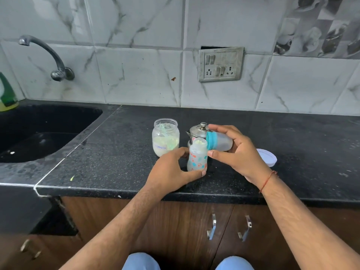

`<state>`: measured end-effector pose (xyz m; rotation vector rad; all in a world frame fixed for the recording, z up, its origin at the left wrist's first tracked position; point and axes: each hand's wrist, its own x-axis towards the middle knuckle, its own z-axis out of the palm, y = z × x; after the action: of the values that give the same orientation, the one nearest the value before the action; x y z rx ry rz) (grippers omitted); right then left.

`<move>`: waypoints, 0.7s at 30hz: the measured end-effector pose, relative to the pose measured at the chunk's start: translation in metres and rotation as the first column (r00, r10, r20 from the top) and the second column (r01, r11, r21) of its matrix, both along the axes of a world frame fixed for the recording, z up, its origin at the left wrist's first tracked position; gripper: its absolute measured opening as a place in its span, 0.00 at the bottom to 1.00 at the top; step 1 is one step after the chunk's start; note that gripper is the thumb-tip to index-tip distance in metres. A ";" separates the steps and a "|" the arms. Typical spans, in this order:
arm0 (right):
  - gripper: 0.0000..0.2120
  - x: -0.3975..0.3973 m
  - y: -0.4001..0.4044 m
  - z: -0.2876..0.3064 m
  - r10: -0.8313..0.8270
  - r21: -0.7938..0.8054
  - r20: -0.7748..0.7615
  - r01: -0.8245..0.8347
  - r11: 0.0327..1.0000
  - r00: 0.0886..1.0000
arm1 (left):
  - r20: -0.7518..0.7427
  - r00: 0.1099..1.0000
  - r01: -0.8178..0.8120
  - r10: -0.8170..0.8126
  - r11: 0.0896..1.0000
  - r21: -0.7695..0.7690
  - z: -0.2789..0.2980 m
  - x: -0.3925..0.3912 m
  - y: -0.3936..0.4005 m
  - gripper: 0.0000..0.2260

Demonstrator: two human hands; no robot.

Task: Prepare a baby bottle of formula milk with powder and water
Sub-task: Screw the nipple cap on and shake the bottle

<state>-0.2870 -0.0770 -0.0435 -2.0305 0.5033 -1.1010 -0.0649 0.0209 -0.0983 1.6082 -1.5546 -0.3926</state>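
A small printed baby bottle (197,155) stands upright on the black counter (116,152), its mouth uncovered and powder showing inside. My left hand (171,171) grips its lower body. My right hand (236,152) holds the bottle's teal-ringed cap with clear cover (219,142) tilted sideways, just right of the bottle's mouth. A lidless formula jar (165,137) with powder and a green scoop inside stands behind to the left. A steel kettle (197,132) sits behind the bottle, partly hidden.
A white jar lid (267,157) lies on the counter to the right. A black sink (39,131) with a tap (48,55) is at the left, a green soap bottle (6,94) at its corner. A switchboard (221,64) is on the tiled wall.
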 end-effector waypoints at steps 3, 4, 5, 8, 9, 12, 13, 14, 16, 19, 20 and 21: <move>0.34 0.003 0.001 0.017 0.044 0.026 -0.091 -0.042 0.999 0.995 | 0.011 1.000 0.004 -0.004 1.000 -0.003 0.000 -0.001 0.000 0.31; 0.34 0.005 0.002 0.022 0.053 0.045 -0.100 -0.049 0.998 0.994 | 0.018 1.000 0.002 -0.002 1.000 -0.004 0.001 -0.002 0.000 0.32; 0.35 0.006 0.002 0.025 0.059 0.069 -0.091 -0.052 0.996 0.994 | 0.021 1.000 0.004 -0.004 1.000 -0.002 0.002 -0.002 0.001 0.32; 0.39 0.013 0.003 0.027 0.039 0.108 -0.022 -0.036 0.994 0.999 | -0.004 1.000 0.015 -0.015 1.000 0.008 0.004 -0.002 0.002 0.30; 0.40 0.016 0.003 0.025 0.031 0.114 -0.006 -0.030 0.993 1.000 | -0.009 1.000 0.014 -0.013 1.000 0.013 0.005 -0.002 0.003 0.31; 0.37 0.026 0.005 0.017 0.018 0.134 0.042 -0.023 0.991 0.999 | 0.000 1.000 0.016 -0.016 1.000 0.019 0.007 -0.002 0.004 0.34; 0.34 0.029 0.007 0.012 0.018 0.142 0.067 -0.027 0.990 0.998 | -0.002 1.000 0.018 -0.018 1.000 0.019 0.006 -0.002 0.004 0.33; 0.32 0.032 0.008 0.007 0.012 0.148 0.094 -0.026 0.989 0.995 | -0.002 1.000 0.020 -0.020 1.000 0.020 0.006 -0.002 0.003 0.32; 0.28 0.034 0.009 -0.002 -0.002 0.143 0.140 -0.018 0.990 0.990 | 0.003 1.000 0.021 -0.021 1.000 0.023 0.005 -0.002 0.002 0.30; 0.27 0.034 0.011 -0.013 -0.003 0.102 0.189 -0.017 0.995 0.982 | 0.008 1.000 0.013 -0.013 1.000 0.016 0.005 -0.001 0.001 0.29; 0.28 0.034 0.011 -0.017 -0.005 0.094 0.201 -0.014 0.996 0.980 | 0.009 1.000 0.013 -0.013 1.000 0.014 0.005 -0.001 0.002 0.29; 0.28 0.036 0.013 -0.021 -0.006 0.095 0.214 -0.015 0.995 0.977 | 0.009 1.000 0.012 -0.012 1.000 0.012 0.005 -0.001 0.002 0.29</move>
<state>-0.2512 -0.0644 -0.0642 -1.8035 0.4322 -1.2509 -0.0656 0.0225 -0.0934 1.6130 -1.5715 -0.4027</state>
